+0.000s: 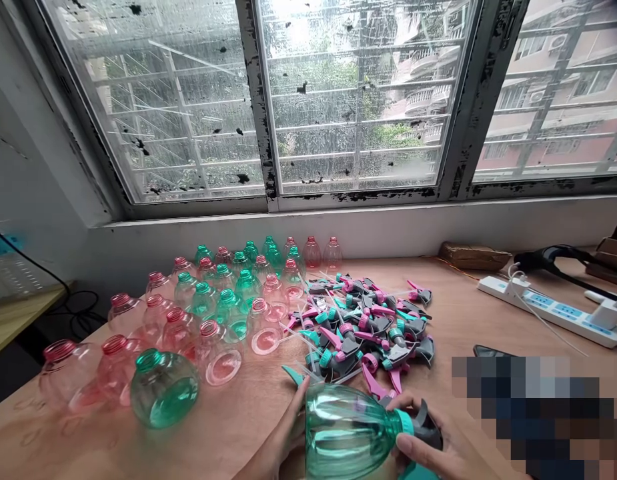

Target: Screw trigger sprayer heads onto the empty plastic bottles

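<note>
While the left hand (285, 437), its fingers partly hidden, holds a green bottle (348, 433) at the frame's bottom center, the right hand (451, 447) pinches its turquoise collar (404, 424); spray heads (345, 345) lie heaped mid-frame, beside pink and green bottles (163, 393).

Bottles (164, 390) on table (453, 313) at left, spray heads (345, 331) beside them, power strip (553, 311) at right, window (358, 100) behind

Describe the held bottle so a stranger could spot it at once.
Below the window, find the brown table. On its near side, the left hand holds a green bottle sideways, the right hand gripping its spray head. The standing bottles have none.
</note>
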Motion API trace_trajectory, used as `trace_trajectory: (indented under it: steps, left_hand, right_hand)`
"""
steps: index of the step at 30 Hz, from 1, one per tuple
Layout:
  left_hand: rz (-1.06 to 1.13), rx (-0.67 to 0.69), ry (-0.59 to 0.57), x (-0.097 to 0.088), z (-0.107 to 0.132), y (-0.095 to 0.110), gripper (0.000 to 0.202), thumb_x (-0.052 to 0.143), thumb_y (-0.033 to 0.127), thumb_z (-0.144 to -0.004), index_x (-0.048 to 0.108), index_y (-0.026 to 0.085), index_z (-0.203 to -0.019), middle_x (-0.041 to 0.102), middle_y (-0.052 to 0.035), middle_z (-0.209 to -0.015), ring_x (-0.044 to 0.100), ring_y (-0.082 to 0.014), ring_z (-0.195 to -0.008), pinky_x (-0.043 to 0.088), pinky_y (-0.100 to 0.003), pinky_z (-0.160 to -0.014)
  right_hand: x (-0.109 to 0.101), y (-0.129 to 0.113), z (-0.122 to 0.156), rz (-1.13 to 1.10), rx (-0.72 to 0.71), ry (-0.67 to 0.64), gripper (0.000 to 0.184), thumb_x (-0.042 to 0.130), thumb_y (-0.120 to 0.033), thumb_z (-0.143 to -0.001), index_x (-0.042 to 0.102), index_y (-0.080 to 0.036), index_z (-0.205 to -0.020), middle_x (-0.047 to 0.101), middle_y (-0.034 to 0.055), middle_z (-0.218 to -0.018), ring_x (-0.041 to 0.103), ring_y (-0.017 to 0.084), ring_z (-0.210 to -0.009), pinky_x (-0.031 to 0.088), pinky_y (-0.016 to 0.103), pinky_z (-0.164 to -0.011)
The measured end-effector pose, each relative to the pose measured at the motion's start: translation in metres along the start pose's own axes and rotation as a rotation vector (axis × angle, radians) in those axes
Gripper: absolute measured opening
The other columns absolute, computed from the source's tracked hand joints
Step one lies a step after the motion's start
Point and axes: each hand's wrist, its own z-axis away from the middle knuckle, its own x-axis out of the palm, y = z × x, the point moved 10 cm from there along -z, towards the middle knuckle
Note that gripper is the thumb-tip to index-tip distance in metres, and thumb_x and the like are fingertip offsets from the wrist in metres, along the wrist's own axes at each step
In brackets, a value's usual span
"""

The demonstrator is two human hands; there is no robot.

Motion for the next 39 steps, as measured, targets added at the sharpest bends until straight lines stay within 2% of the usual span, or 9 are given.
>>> trace_trajectory:
  steps: [5, 11, 15, 19, 23, 26, 32, 35, 39]
  left_hand:
    - [-0.005, 0.136, -0.017, 0.014, 0.015, 0.021, 0.102, 0.073, 0.051, -0.088, 0.001, 0.046, -0.16, 0.031, -0.0008, -0.171, 0.032, -0.0385, -0.155, 0.033, -0.056, -0.121]
    - [-0.122, 0.197, 0.045, 0.014, 0.017, 0.037, 0.089, 0.073, 0.045, -0.089, 0.019, 0.047, -0.16, 0.028, 0.0018, -0.172, 0.029, -0.0369, -0.157, 0.034, -0.051, -0.123]
    - [-0.104, 0.142, 0.046, 0.013, 0.019, 0.034, 0.078, 0.062, 0.034, -0.099, 0.015, 0.049, -0.16, 0.03, -0.0003, -0.172, 0.037, -0.0325, -0.154, 0.033, -0.049, -0.123]
    - [-0.084, 0.054, 0.036, 0.011, 0.014, 0.023, 0.105, 0.079, 0.049, -0.082, 0.011, 0.044, -0.162, 0.024, -0.0007, -0.174, 0.03, -0.0388, -0.156, 0.031, -0.052, -0.124]
    - [-0.088, 0.017, 0.03, 0.007, 0.005, 0.016, 0.102, 0.078, 0.061, -0.078, 0.022, 0.04, -0.161, 0.038, -0.002, -0.168, 0.029, -0.0412, -0.155, 0.024, -0.053, -0.126]
    - [-0.095, 0.021, 0.021, 0.008, 0.006, 0.017, 0.106, 0.079, 0.062, -0.075, 0.022, 0.039, -0.162, 0.042, -0.0047, -0.166, 0.028, -0.0417, -0.156, 0.019, -0.055, -0.126]
    - [-0.119, 0.049, 0.003, 0.015, 0.014, 0.029, 0.112, 0.077, 0.057, -0.081, 0.003, 0.037, -0.163, 0.028, -0.0071, -0.172, 0.026, -0.0391, -0.157, 0.023, -0.053, -0.125]
    - [-0.154, 0.04, -0.003, 0.017, 0.009, 0.031, 0.12, 0.083, 0.06, -0.073, 0.006, 0.04, -0.163, 0.029, -0.0053, -0.172, 0.03, -0.0417, -0.155, 0.027, -0.054, -0.124]
    - [-0.162, 0.047, -0.003, 0.014, 0.007, 0.031, 0.113, 0.082, 0.059, -0.075, 0.011, 0.043, -0.162, 0.032, -0.0036, -0.171, 0.03, -0.0429, -0.154, 0.03, -0.055, -0.122]
  right_hand:
    - [0.0, -0.004, -0.001, 0.002, -0.045, -0.017, 0.051, 0.088, -0.054, -0.079, 0.063, -0.02, -0.107, 0.074, 0.0017, -0.076, 0.07, 0.022, -0.066, 0.052, 0.029, -0.061]
    - [0.001, -0.004, -0.002, -0.045, 0.001, -0.001, 0.05, 0.086, -0.053, -0.081, 0.063, -0.018, -0.108, 0.075, 0.0013, -0.065, 0.072, 0.021, -0.061, 0.052, 0.027, -0.058]
    - [0.002, -0.001, -0.001, -0.044, 0.005, -0.018, 0.048, 0.086, -0.052, -0.082, 0.062, -0.019, -0.107, 0.076, 0.0015, -0.069, 0.072, 0.021, -0.063, 0.054, 0.027, -0.06]
    - [0.002, 0.002, -0.001, 0.076, -0.046, -0.057, 0.045, 0.084, -0.051, -0.082, 0.064, -0.02, -0.108, 0.071, -0.0002, -0.074, 0.069, 0.021, -0.067, 0.053, 0.027, -0.061]
    - [0.003, 0.002, -0.001, 0.108, -0.035, -0.067, 0.045, 0.083, -0.052, -0.082, 0.063, -0.021, -0.108, 0.071, -0.0001, -0.075, 0.068, 0.022, -0.069, 0.053, 0.029, -0.063]
    - [0.004, -0.001, -0.001, 0.06, -0.011, -0.054, 0.047, 0.083, -0.054, -0.082, 0.062, -0.02, -0.106, 0.072, 0.0001, -0.071, 0.069, 0.022, -0.064, 0.051, 0.029, -0.061]
    - [0.005, -0.002, 0.0, 0.045, 0.005, -0.051, 0.046, 0.085, -0.053, -0.082, 0.063, -0.019, -0.105, 0.073, 0.0013, -0.07, 0.07, 0.023, -0.065, 0.052, 0.029, -0.061]
    - [0.008, -0.001, 0.0, 0.029, -0.01, -0.083, 0.043, 0.086, -0.048, -0.082, 0.064, -0.021, -0.105, 0.07, -0.0007, -0.076, 0.067, 0.02, -0.069, 0.053, 0.027, -0.064]
    - [0.009, -0.003, 0.002, 0.015, -0.005, -0.078, 0.041, 0.085, -0.049, -0.084, 0.064, -0.021, -0.106, 0.07, -0.0011, -0.077, 0.067, 0.02, -0.071, 0.054, 0.027, -0.066]
